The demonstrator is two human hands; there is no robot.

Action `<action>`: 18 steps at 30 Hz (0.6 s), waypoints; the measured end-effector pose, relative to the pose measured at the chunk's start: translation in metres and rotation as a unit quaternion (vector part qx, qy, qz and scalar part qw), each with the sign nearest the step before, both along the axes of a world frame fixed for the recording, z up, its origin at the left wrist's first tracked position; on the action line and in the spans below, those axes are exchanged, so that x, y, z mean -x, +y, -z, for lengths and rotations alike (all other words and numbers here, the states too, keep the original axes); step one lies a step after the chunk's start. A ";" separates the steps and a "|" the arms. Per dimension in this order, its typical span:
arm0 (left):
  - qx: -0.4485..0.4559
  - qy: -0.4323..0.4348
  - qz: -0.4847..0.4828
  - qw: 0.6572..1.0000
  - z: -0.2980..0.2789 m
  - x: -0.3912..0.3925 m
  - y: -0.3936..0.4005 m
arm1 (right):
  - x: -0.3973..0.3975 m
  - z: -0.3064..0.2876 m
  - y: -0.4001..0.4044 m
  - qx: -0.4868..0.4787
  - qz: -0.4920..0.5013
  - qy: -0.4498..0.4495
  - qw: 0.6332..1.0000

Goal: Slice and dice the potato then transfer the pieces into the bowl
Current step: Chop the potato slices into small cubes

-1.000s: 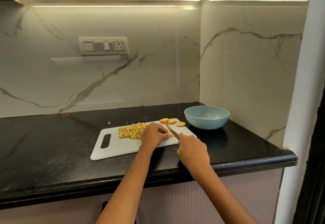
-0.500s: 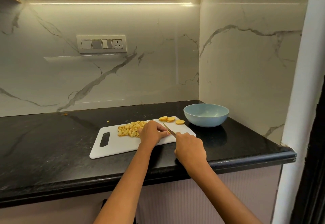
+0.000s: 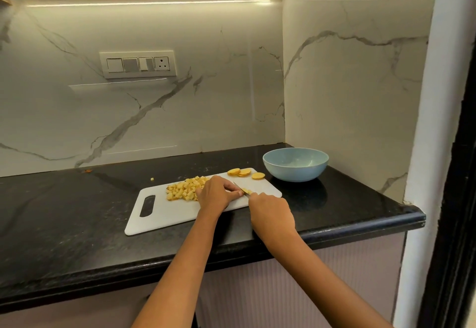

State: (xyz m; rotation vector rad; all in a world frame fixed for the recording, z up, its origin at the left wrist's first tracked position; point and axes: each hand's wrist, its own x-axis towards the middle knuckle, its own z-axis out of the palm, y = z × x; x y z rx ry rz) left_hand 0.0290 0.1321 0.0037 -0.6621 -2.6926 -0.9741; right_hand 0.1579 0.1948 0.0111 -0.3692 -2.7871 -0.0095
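Dicing still: right hand (image 3: 271,210) gripping small knife (image 3: 242,189), left hand (image 3: 216,192) pinning yellow potato slice (image 3: 247,190) at white cutting board's (image 3: 164,214) 3 o'clock, unmoved; pale blue bowl (image 3: 296,166) waiting at 2 o'clock, empty.

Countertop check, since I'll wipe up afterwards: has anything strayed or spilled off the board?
Yes. One small potato bit lies on the black countertop behind the cutting board, apart from the diced pile. An orange scrap sits by the back wall. The bowl looks empty and upright.
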 end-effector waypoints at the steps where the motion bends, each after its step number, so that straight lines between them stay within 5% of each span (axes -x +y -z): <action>1: -0.001 0.003 0.002 1.000 -0.001 0.000 0.000 | 0.000 0.000 0.000 -0.001 0.001 0.003 1.000; 18: 0.008 0.053 -0.015 0.998 0.000 0.003 0.005 | 0.017 0.009 0.028 0.159 0.062 0.123 0.978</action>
